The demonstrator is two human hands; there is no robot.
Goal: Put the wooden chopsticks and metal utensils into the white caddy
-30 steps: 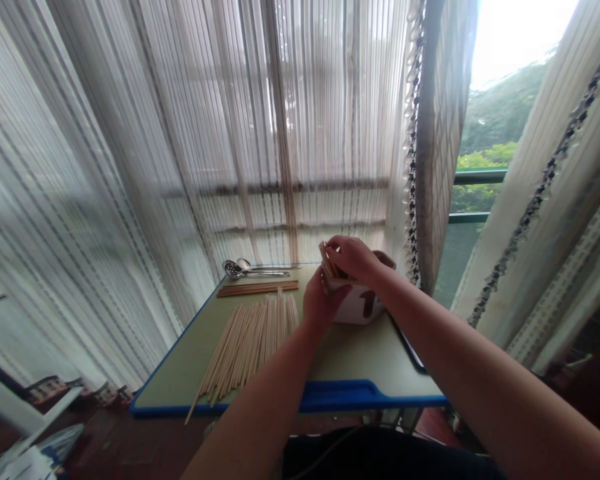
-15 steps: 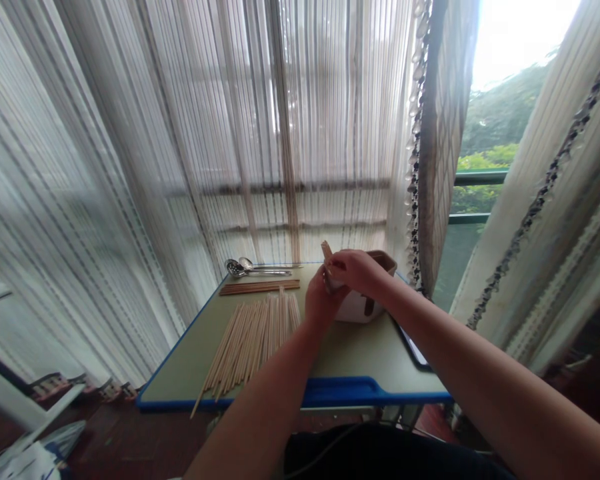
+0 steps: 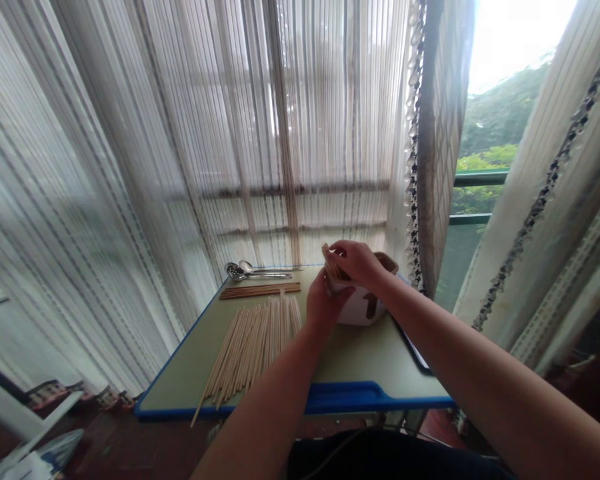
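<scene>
A white holder with a brown rim stands at the back right of the table. A bundle of light wooden chopsticks rises from its left end. My left hand wraps round that end of the holder, its thumb across the front. My right hand is above the holder, its fingers closed on the upper part of the chopsticks; the fingertips are partly hidden. Many more light chopsticks lie side by side on the table, left of my hands, one poking past the front edge.
The table has a blue edge. Darker brown chopsticks lie behind the light ones. Further back lie a slotted metal ladle and a metal spoon. A dark-edged flat device rests at right, partly under my right forearm. Curtains hang behind.
My right hand has shifted slightly up, and more of the bundle and the holder's front shows. The chopsticks appear lower and more spread. My left hand stays at the holder.
</scene>
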